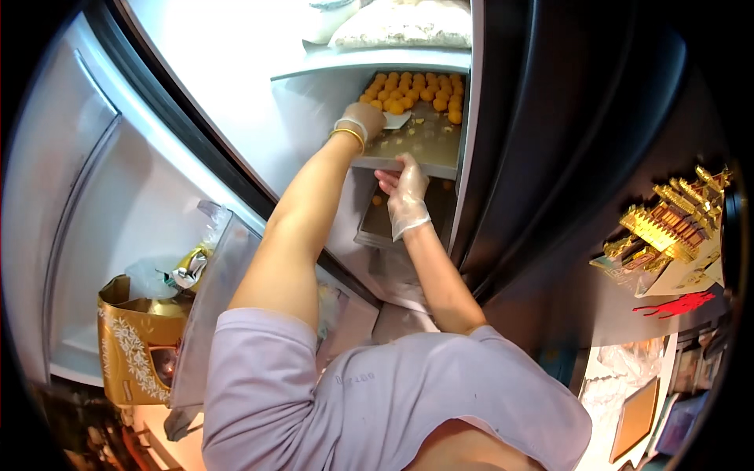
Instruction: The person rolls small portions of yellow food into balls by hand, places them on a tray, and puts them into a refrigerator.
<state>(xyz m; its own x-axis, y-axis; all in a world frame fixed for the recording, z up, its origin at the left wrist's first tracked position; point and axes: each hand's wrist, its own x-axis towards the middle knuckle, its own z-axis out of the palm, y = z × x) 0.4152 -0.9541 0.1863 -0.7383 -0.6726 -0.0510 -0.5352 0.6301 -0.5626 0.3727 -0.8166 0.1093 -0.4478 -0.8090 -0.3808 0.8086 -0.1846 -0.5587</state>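
Several rows of round orange balls (412,88) sit at the back of a metal tray (439,141), which rests inside a lit refrigerator. My left hand (366,118), in a clear glove with a gold bangle at the wrist, is at the tray's left side. It holds a flat white scraper (398,121) low beside the nearest balls; its fingertips are partly hidden. At the front edge, my gloved right hand (407,185) has its thumb on the rim and its fingers below. Yellowish crumbs (400,141) are scattered over the tray's bare front part.
A lower tray (377,221) carries a few orange balls. White bags (406,26) lie on the shelf above. The open door (135,194) at left holds a gold paper bag (138,347). A dark door panel (530,147) and a gold pagoda ornament (668,226) are at right.
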